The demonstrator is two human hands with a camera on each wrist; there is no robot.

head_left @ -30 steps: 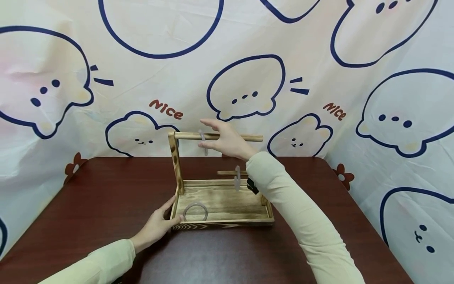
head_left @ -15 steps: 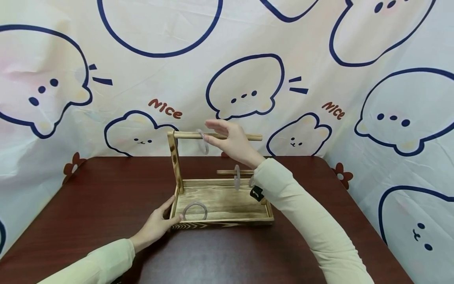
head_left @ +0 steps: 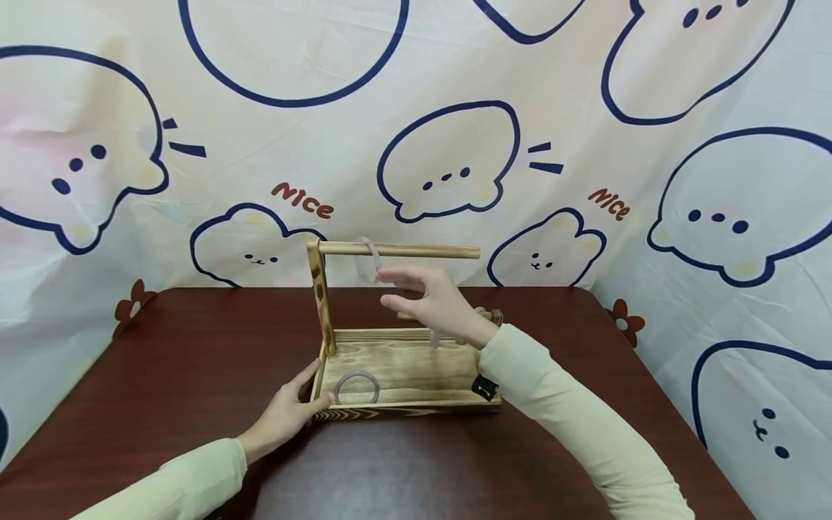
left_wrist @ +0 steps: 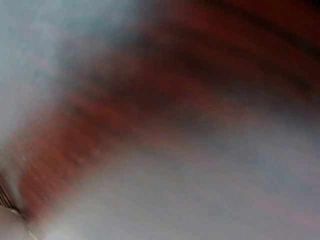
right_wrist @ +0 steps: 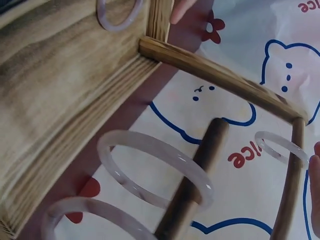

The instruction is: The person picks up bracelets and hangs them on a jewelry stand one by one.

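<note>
On the dark red-brown wooden table [head_left: 162, 375], the person's left hand [head_left: 289, 412] rests at the near left corner of the shallow pale-wood tray [head_left: 416, 406], its thumb lying along the left wall and its straight fingers against the front edge; nothing is pinched in it. The left wrist view is only a red and grey blur and adds nothing. Just right of that hand, a translucent pale grey bangle [head_left: 357, 388] lies flat on the tray floor near the left front corner. From the tray's back left corner a scorched wooden post [head_left: 321, 296] stands upright and carries a round wooden top rod [head_left: 416, 250] running out to the right. A second translucent pale grey ring [head_left: 368, 260] hangs on that rod close to the post. Just right of and below this ring is the right hand [head_left: 432, 303], held in the air over the tray with its fingers loosely spread and pointing left; its fingertips are near the hanging ring, but whether they touch cannot be told, and it grips nothing. Behind the hand a shorter lower wooden peg [right_wrist: 192, 180] is mostly hidden in the head view; the right wrist view shows two more translucent rings [right_wrist: 150, 167] threaded on it. Behind everything hangs a white backdrop cloth with blue-outlined cartoon animals [head_left: 650, 144].
</note>
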